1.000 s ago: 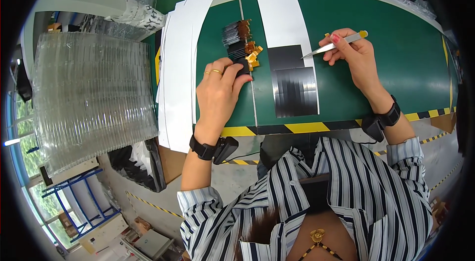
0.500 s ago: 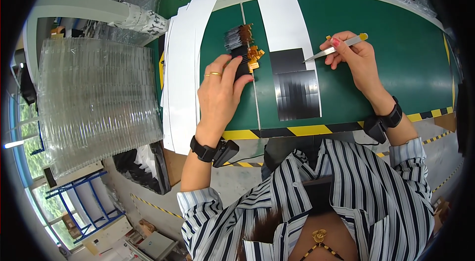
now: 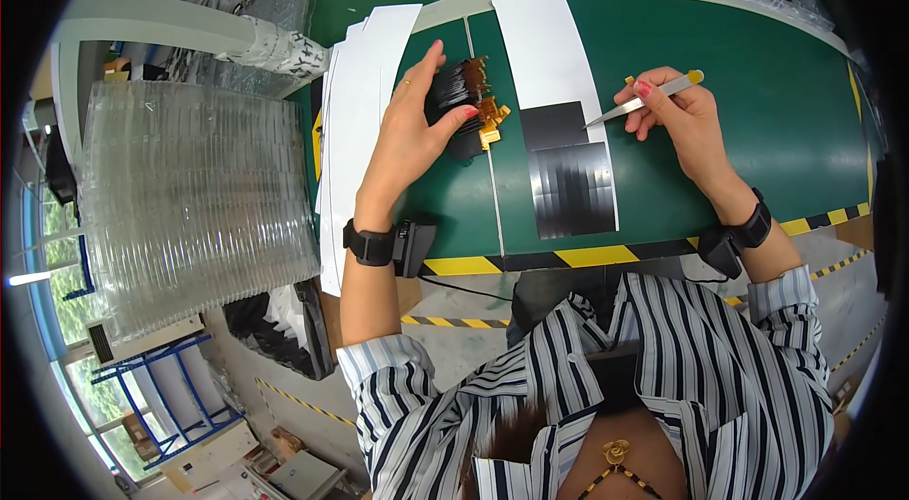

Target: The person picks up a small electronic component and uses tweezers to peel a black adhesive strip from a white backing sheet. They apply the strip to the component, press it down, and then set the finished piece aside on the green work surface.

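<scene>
Left of centre on the table (image 3: 757,140), the left hand (image 3: 407,135) is now spreading its fingers, uncovering the near end of the black gold-tabbed strips (image 3: 466,144) and leaving it unpinched, while the right hand (image 3: 686,116) is gripping tweezers (image 3: 615,114) by the right edge of the dark sheet (image 3: 554,125).

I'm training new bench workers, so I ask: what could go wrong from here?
The left hand is spread beside and partly over the pile of dark, gold-tabbed pieces, so a brush might knock some askew. The right hand holds tweezers, their pointed tip close to the right edge of the plain dark sheet; a slip could scratch or shift it.
</scene>
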